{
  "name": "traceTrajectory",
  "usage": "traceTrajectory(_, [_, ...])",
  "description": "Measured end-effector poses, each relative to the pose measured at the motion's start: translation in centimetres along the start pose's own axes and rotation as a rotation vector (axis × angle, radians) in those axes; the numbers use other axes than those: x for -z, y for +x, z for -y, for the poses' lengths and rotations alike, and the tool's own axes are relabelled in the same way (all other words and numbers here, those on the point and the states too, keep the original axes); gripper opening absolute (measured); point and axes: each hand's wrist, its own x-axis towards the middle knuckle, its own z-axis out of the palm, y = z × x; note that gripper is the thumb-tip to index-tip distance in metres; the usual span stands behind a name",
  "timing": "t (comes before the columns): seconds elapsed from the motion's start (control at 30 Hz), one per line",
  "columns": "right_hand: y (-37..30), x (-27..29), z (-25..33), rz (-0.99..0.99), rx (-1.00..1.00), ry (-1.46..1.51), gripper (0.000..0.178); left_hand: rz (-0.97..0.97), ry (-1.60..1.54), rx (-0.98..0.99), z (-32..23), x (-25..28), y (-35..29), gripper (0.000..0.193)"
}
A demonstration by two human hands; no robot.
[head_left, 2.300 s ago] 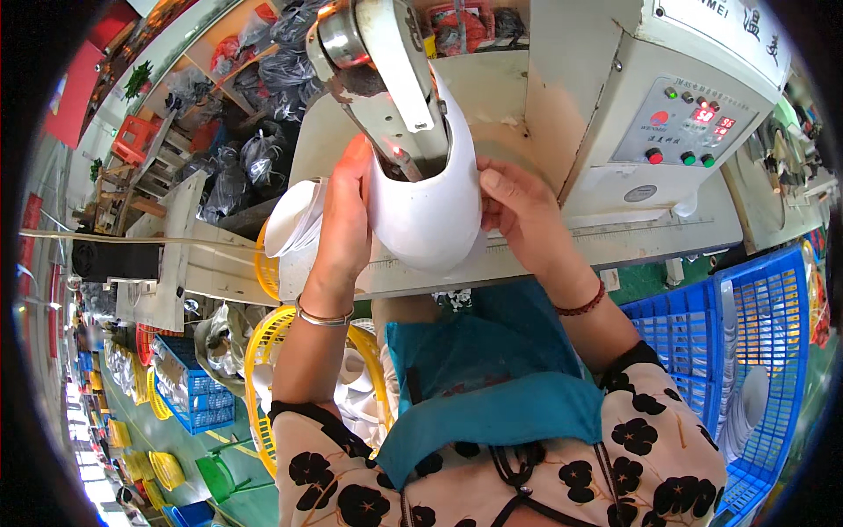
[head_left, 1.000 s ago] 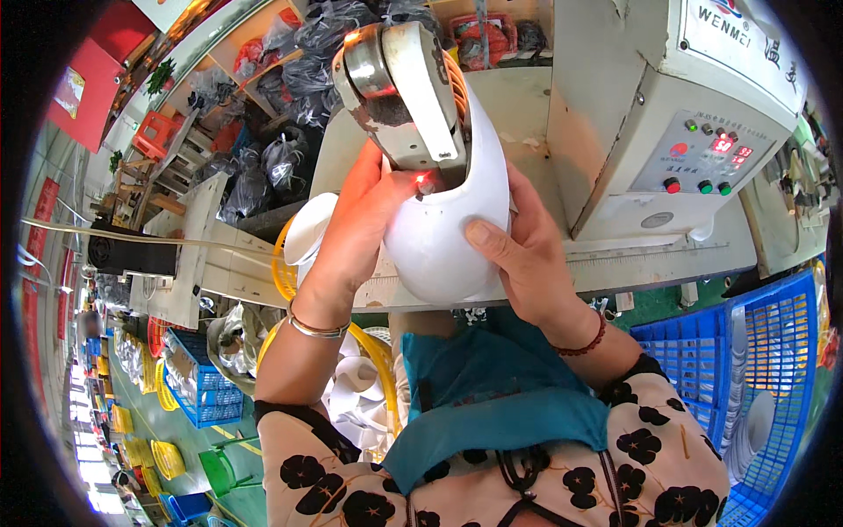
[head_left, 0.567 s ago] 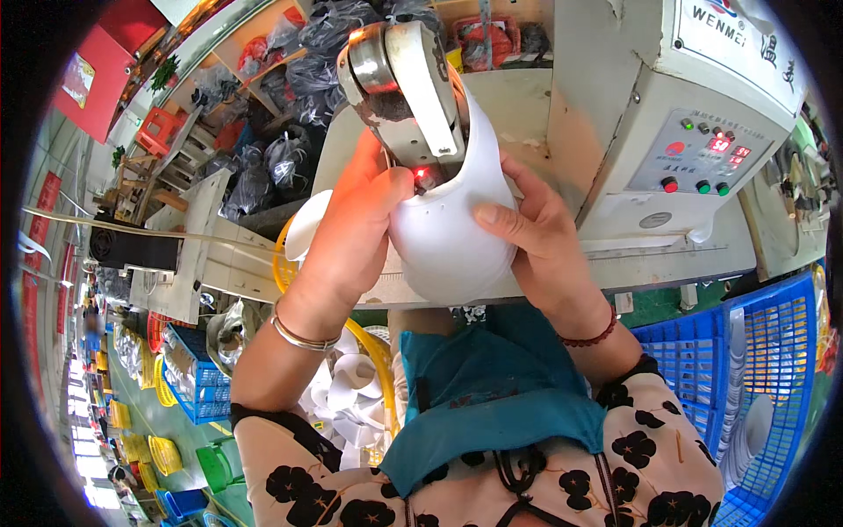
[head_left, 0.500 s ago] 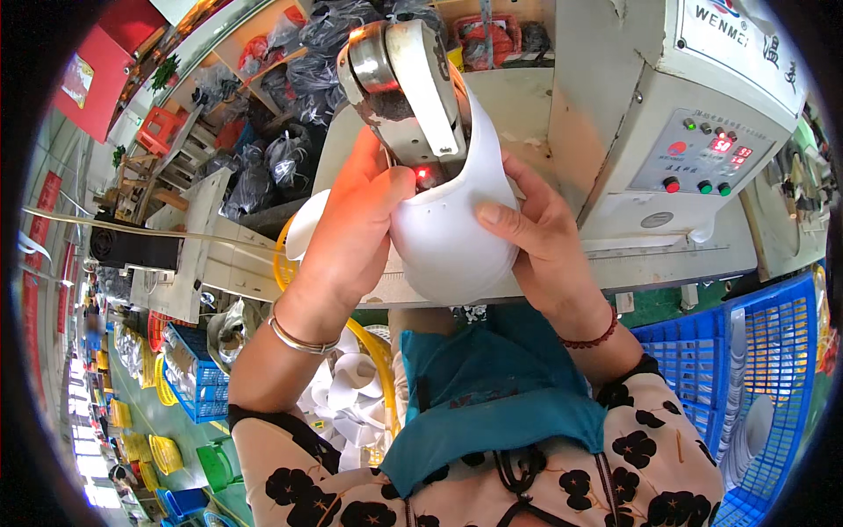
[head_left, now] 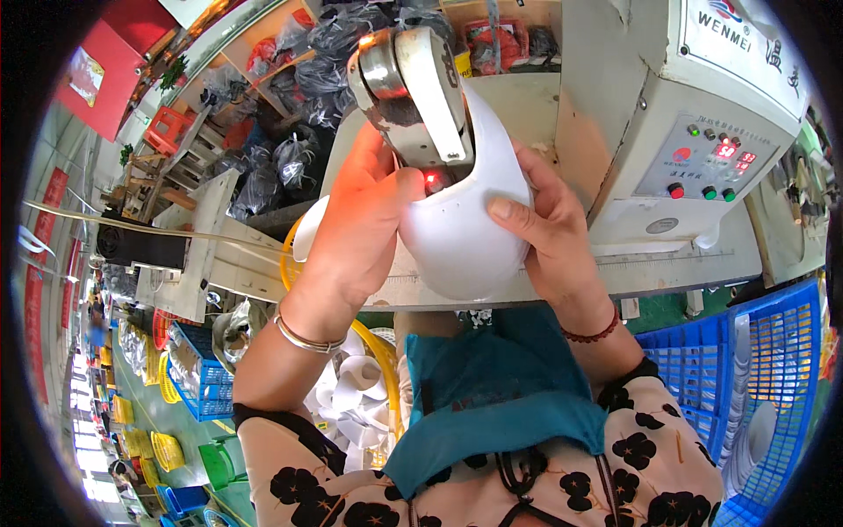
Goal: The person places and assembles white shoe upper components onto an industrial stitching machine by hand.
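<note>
A smooth white domed shell (head_left: 463,250), with a few tiny holes close to its edge, hangs at the machine head (head_left: 427,101). My left hand (head_left: 360,211) grips the shell's left edge, the thumb right beside a glowing red light spot under the head. My right hand (head_left: 551,220) holds the other side, thumb flat on the outer face and fingers behind it. The machine's arm reaches into the hollow of the shell, so the inside is mostly hidden.
A control box (head_left: 694,140) with lit displays and buttons stands at right on the worktable (head_left: 667,268). White pieces fill a yellow basket (head_left: 386,373) beside my legs. Blue plastic crates (head_left: 685,351) stand at lower right, black bags (head_left: 263,189) at far left.
The view has shifted slightly, so everything sits a little further right. Both hands keep their hold on the white shell, which stays at the machine head.
</note>
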Motion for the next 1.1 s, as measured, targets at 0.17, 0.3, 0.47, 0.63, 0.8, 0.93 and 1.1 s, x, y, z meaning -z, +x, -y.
traceTrajectory(0.17, [1.0,0.6,0.8,0.017,0.052,-0.032,0.060,-0.020,-0.068,0.006,-1.4,-0.1,0.4,0.053])
traceTrajectory(0.3, [0.5,0.7,-0.1,0.037,0.095,-0.010,0.060,-0.072,0.107,-0.173,-0.3,0.3,0.8,0.049])
traceTrajectory(0.47, [-0.1,1.6,-0.4,-0.134,-0.083,0.137,0.070,0.025,0.040,-0.102,-0.4,0.5,1.4,0.052])
traceTrajectory(0.63, [0.7,1.3,0.2,-0.141,-0.053,0.064,0.075,0.029,0.063,-0.060,0.0,0.9,1.5,0.055])
traceTrajectory(0.8, [0.5,1.3,0.4,-0.102,0.013,0.167,0.074,0.037,0.047,-0.059,-0.4,0.6,1.4,0.057])
traceTrajectory(0.93, [0.6,1.6,0.3,-0.129,-0.018,0.189,0.071,0.034,0.010,-0.082,0.0,0.9,1.9,0.057])
traceTrajectory(1.1, [-0.1,0.4,-0.5,-0.096,-0.134,0.222,0.073,0.198,0.033,0.015,-0.3,2.6,3.2,0.054])
